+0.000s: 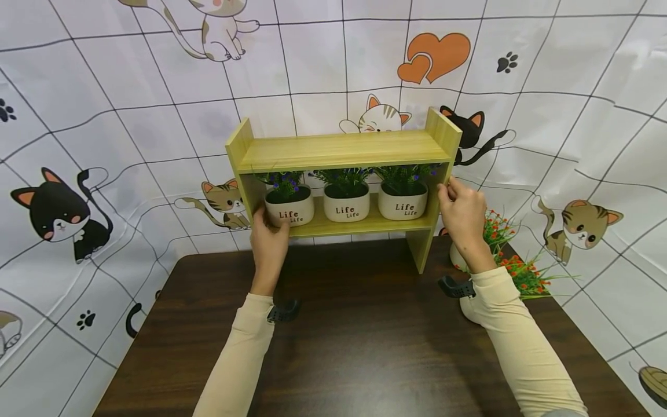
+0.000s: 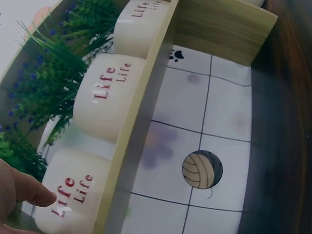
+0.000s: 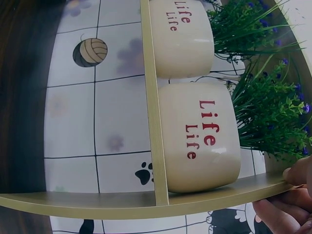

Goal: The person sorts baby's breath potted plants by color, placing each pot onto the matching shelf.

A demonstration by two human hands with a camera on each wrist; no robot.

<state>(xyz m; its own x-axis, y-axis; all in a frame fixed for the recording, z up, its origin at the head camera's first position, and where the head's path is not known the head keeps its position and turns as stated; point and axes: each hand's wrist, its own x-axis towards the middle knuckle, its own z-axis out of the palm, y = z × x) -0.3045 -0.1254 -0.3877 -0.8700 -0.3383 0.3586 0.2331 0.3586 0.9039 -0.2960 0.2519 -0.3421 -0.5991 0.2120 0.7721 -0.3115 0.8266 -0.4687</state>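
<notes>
A light wooden two-tier shelf (image 1: 339, 149) stands at the back of the dark table. On its lower board sit three white "Life" pots with green, purple-flowered plants: a left pot (image 1: 289, 208), a middle pot (image 1: 346, 202) and a right pot (image 1: 403, 201). My left hand (image 1: 268, 246) holds the left pot, with a digit against its printed front in the left wrist view; its other fingertips are partly hidden. At the opposite end, my right hand (image 1: 464, 214) pinches the front edge of the shelf's right side panel (image 3: 219, 199), thumb inside and fingers outside.
Right of the shelf, behind my right forearm, stand white pots with red-flowered plants (image 1: 523, 275). A wall covering (image 1: 312, 63) printed with cats rises right behind the shelf. The brown table (image 1: 354, 347) stretches toward me in front.
</notes>
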